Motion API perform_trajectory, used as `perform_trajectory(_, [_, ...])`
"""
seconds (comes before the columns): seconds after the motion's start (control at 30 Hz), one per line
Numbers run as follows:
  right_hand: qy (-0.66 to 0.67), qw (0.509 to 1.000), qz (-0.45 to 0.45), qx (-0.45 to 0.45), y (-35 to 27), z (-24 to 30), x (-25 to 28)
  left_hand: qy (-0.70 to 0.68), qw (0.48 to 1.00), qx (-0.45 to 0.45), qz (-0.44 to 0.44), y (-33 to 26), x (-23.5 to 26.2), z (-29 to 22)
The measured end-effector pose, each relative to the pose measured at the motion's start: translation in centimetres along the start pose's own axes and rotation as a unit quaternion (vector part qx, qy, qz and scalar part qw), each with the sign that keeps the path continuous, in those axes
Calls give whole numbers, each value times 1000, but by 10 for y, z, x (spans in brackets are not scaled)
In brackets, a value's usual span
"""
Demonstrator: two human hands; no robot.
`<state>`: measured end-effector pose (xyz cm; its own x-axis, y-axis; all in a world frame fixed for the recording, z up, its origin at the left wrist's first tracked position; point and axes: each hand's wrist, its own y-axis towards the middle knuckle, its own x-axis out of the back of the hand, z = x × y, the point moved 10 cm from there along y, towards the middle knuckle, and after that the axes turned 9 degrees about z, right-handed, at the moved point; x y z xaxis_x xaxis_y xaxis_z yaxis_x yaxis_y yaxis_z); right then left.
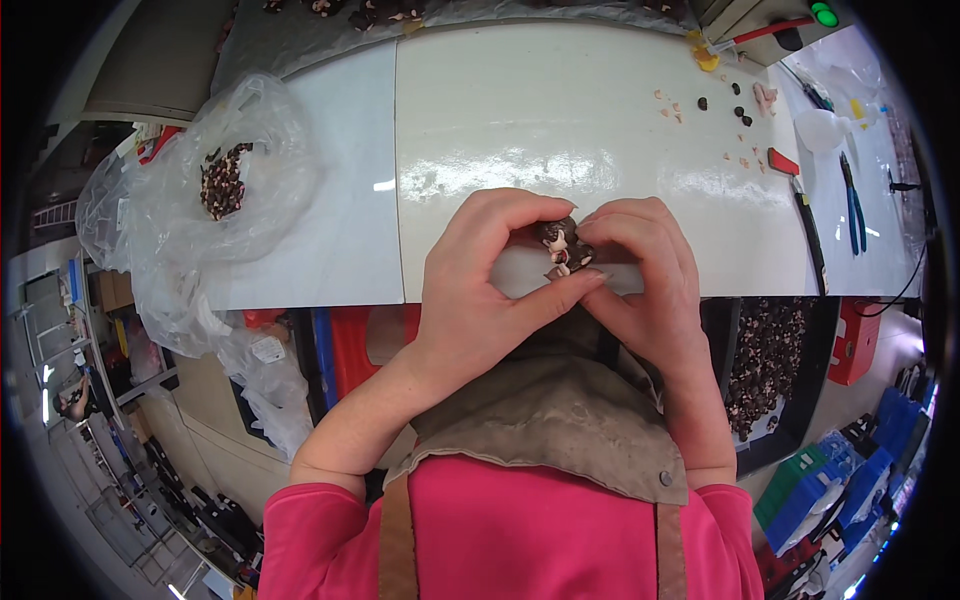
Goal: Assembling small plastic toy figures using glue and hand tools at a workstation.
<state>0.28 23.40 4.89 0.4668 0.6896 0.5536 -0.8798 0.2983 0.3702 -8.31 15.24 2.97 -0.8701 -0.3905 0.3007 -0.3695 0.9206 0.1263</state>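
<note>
Both hands meet over the near edge of a white table (560, 130). My left hand (480, 280) and my right hand (650, 290) pinch one small dark brown and cream piece (562, 247) between their fingertips. Fingers cover most of the piece, so its full shape is hidden. Pink sleeves and a grey-brown apron fill the lower part of the view.
A clear plastic bag (215, 170) holding several dark small pieces lies at the left. Scattered bits, a red-handled tool (790, 170) and blue-handled pliers (852, 205) lie at the far right. A black bin (765, 360) of dark pieces sits below the table, right. Blue and green crates stand at the lower right.
</note>
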Motion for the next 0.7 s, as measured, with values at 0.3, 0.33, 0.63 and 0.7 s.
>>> perform_trajectory(0.3, [22, 998, -37, 44, -8, 4, 1, 91, 995, -40, -18, 0, -1, -16])
perform_trajectory(0.33, [50, 997, -45, 32, -10, 1, 0, 88, 995, -41, -20, 0, -1, -16])
perform_trajectory(0.63, [49, 998, -46, -6, -13, 0, -1, 60, 996, -67, -17, -2, -6, -18])
perform_trajectory(0.7, [52, 997, -55, -4, -14, 0, 1, 76, 994, -70, -21, -2, -6, -19])
